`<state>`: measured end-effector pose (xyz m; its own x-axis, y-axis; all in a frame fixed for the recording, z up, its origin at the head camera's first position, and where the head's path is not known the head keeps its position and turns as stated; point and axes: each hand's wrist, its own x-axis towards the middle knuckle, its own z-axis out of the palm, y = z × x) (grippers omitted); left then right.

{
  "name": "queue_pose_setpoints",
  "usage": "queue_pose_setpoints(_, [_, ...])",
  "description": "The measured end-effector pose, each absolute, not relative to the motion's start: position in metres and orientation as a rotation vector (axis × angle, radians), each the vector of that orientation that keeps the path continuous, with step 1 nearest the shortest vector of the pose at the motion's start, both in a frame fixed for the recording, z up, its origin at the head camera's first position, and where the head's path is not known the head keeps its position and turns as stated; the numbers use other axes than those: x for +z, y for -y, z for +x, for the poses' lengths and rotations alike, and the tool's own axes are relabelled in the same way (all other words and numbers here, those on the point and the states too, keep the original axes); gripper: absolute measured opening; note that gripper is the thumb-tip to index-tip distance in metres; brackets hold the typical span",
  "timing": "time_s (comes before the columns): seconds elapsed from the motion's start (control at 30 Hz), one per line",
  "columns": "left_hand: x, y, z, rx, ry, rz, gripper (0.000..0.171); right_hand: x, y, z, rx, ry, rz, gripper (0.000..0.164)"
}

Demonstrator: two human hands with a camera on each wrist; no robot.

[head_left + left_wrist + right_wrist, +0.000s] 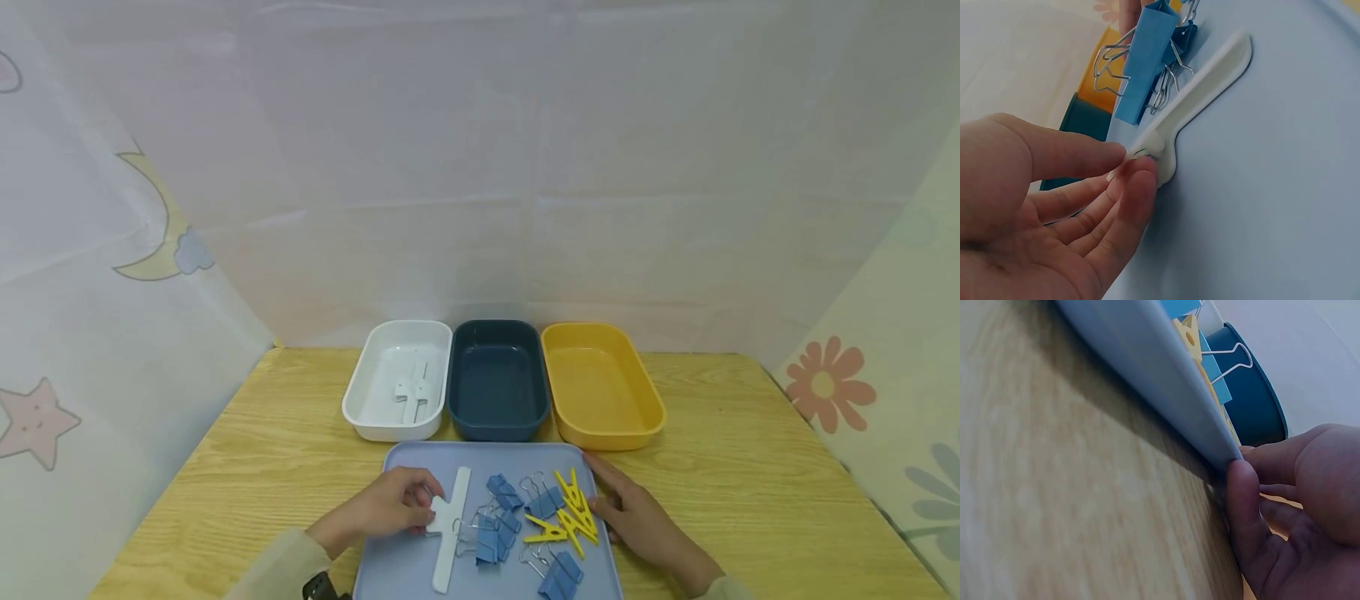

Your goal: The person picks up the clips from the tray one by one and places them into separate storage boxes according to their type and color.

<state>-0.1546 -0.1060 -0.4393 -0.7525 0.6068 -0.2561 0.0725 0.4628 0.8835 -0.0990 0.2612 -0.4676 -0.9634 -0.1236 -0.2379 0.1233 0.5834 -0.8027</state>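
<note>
My left hand (401, 502) pinches the handle of a white wide-jawed bag clip (446, 550) between thumb and fingertips; its long bar lies over the left part of the light blue tray (397, 575). In the left wrist view the same bag clip (1210, 78) slants away from the fingertips, close over the tray. Just right of it sit several blue binder clips (487, 537) with silver wire handles. Yellow clothespins (573, 508) lie in a group along the right side. My right hand (637, 521) holds the tray's right rim, with its fingertips on the edge (1235, 453).
Behind the tray stand three bins side by side: a white bin (360, 412) with white clips (412, 390) in it, a dark blue bin (498, 429) and a yellow bin (611, 437). All rest on a wood-grain table (247, 467), before a pale backdrop (525, 208).
</note>
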Motion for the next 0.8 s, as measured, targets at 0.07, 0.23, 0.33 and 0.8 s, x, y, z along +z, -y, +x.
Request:
queue_pose_setpoints(0.07, [-0.441, 0.106, -0.154, 1.290, -2.149, 0.547, 0.018, -0.468, -0.261, -0.099, -1.322, -2.545, -0.005, 0.063])
queue_pose_setpoints(0.23, [-0.442, 0.107, -0.155, 1.332, -2.129, 0.542, 0.018, -0.467, -0.261, -0.098, -1.333, -2.544, -0.028, 0.063])
queue_pose_setpoints(0.33, [-0.440, 0.108, -0.155, 1.332, -2.149, 0.547, 0.019, -0.467, -0.261, -0.098, -1.340, -2.543, -0.028, 0.063])
queue_pose_setpoints(0.8, [-0.426, 0.120, -0.167, 1.343, -2.288, 0.498, 0.022, -0.468, -0.262, -0.099, -1.305, -2.559, -0.013, 0.063])
